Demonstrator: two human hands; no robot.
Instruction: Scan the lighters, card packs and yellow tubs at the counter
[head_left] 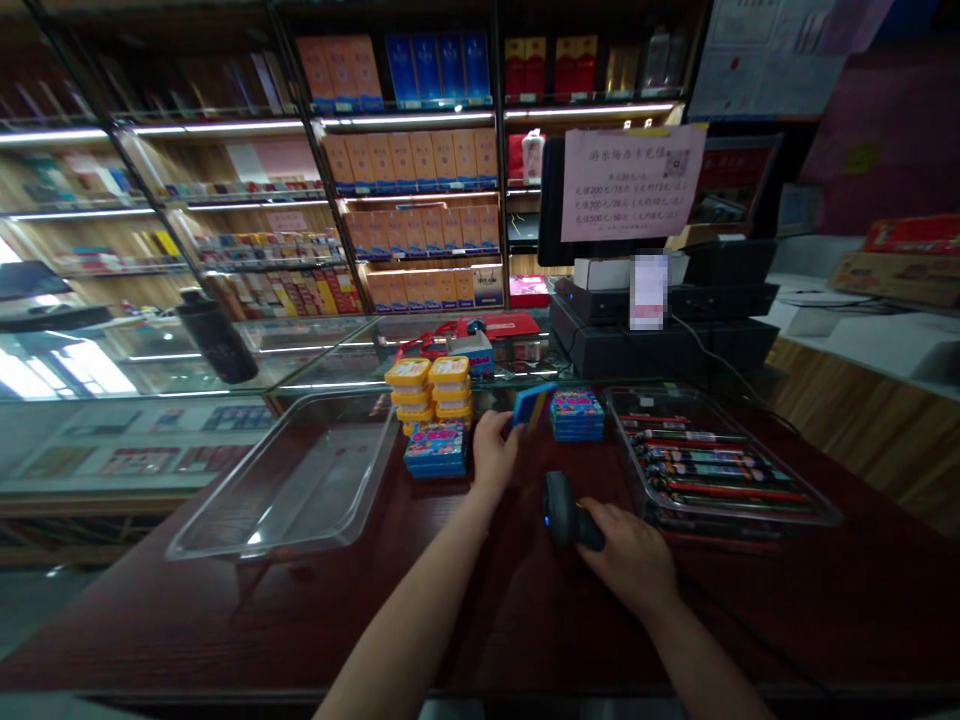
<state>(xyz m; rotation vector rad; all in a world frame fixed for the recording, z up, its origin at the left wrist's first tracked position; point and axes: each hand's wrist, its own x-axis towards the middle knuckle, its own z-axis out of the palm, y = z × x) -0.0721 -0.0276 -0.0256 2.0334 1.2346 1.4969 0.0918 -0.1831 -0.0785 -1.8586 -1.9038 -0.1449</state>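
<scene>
My left hand [496,452] grips a small flat blue box [532,405], held tilted above the table between two stacks. Left of it stands a stack of blue-and-pink boxes [436,449], and behind that are piles of yellow-lidded tubs [429,388]. A second stack of similar boxes [577,415] sits to the right of the held box. My right hand [628,553] is closed around the handle of a black barcode scanner [564,512], whose head points left and shows a small blue light. Its cable trails off to the lower right.
A clear plastic tray [300,480] lies at left on the dark table [247,620]. Another clear tray [829,515] at right holds several pens or pencils. Behind are a black bottle [217,337], a monitor with a paper notice [632,185], and stocked shelves.
</scene>
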